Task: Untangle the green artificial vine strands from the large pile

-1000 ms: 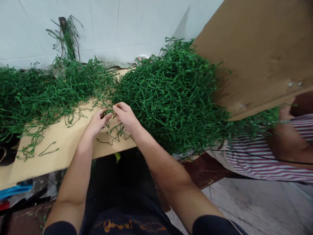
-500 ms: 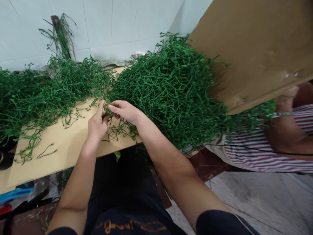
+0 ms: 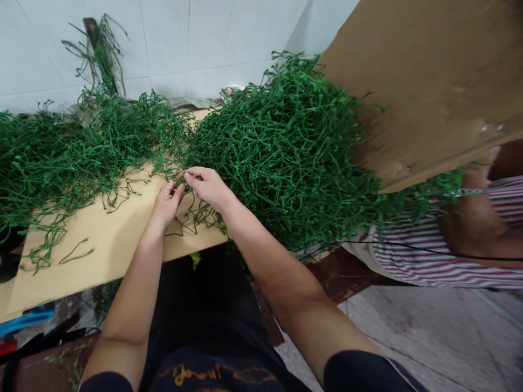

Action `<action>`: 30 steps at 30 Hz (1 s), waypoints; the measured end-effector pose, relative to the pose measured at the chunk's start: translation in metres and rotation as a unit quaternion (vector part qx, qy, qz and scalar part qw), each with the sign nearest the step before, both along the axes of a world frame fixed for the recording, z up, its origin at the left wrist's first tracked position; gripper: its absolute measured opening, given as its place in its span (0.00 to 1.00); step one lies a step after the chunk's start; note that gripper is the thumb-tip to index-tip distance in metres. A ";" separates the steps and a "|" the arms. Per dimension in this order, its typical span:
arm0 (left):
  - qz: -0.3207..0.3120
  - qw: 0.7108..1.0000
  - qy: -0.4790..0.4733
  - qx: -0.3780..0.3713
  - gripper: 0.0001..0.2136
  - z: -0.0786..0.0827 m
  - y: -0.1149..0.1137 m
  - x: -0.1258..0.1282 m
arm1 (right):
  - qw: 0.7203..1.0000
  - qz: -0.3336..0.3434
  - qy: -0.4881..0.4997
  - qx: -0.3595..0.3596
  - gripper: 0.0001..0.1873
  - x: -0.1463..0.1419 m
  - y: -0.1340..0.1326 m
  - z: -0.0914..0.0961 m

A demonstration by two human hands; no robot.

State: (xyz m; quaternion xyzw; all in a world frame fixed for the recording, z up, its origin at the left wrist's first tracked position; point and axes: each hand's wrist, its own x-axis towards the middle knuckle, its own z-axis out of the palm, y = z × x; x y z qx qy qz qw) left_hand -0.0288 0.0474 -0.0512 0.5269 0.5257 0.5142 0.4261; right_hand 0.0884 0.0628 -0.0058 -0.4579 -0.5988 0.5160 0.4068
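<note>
My left hand [image 3: 167,202] is closed in a pinch at the middle of the tan board [image 3: 118,234], its thumb and fingertips on a thin green stem. Right beside it, my right hand [image 3: 206,186] pinches at the same spot with thumb and forefinger; the bit of stem between the hands is small and partly hidden by the fingers. A big heap of thin, branching green stems [image 3: 278,147] rises just right of my right hand. Another, flatter pile of green stems [image 3: 93,147] spreads to the left. Loose stems [image 3: 200,215] lie under my right wrist.
A large brown cardboard sheet [image 3: 429,87] leans over the heap at the right. Behind it sits another person in a striped garment [image 3: 433,245]. A dark upright piece [image 3: 95,41] draped with stems stands by the white wall [image 3: 163,43]. A blue object [image 3: 26,321] lies lower left.
My left forefinger, stretched out before, has curled in toward the thumb. Both hands have drawn closer together, with the left hand shifted slightly right.
</note>
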 end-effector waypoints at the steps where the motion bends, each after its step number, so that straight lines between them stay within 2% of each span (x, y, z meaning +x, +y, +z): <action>1: 0.006 1.000 0.023 0.013 0.08 -0.001 0.000 -0.001 | 1.000 -0.001 -0.008 0.018 0.09 -0.001 0.003 -0.004; 4: 0.035 0.987 0.152 0.044 0.10 0.000 -0.006 -0.004 | 0.996 -0.017 -0.042 0.071 0.11 -0.002 0.014 -0.016; 8: 0.047 0.916 0.396 0.050 0.13 0.009 -0.022 -0.003 | 0.986 -0.053 -0.102 0.123 0.11 -0.001 0.027 -0.028; 9: 0.042 0.901 0.428 0.053 0.12 0.012 -0.027 -0.001 | 0.983 -0.056 -0.115 0.129 0.11 -0.002 0.028 -0.028; 11: 0.032 0.891 0.449 0.060 0.12 0.015 -0.034 0.001 | 0.980 -0.051 -0.131 0.142 0.11 -0.004 0.030 -0.027; 15: 0.054 0.923 0.378 0.045 0.15 0.015 -0.044 0.001 | 0.975 -0.028 -0.156 0.155 0.11 -0.016 0.033 -0.022; 19: 0.093 0.960 0.261 0.037 0.16 0.011 -0.054 -0.002 | 0.959 -0.060 -0.206 0.184 0.11 -0.028 0.035 -0.015; 21: 0.095 0.973 0.206 0.035 0.16 0.008 -0.057 -0.004 | 0.954 -0.069 -0.219 0.192 0.11 -0.031 0.033 -0.010; 24: 0.094 0.986 0.133 0.038 0.17 0.007 -0.059 -0.006 | 0.957 -0.047 -0.206 0.199 0.11 -0.036 0.031 -0.003; 27: 0.099 0.990 0.091 0.046 0.18 0.015 -0.066 -0.003 | 0.954 -0.055 -0.208 0.210 0.11 -0.034 0.036 0.000; 30: 0.046 0.988 0.134 0.062 0.19 0.029 -0.086 0.003 | 0.949 -0.125 -0.215 0.195 0.11 -0.019 0.053 0.001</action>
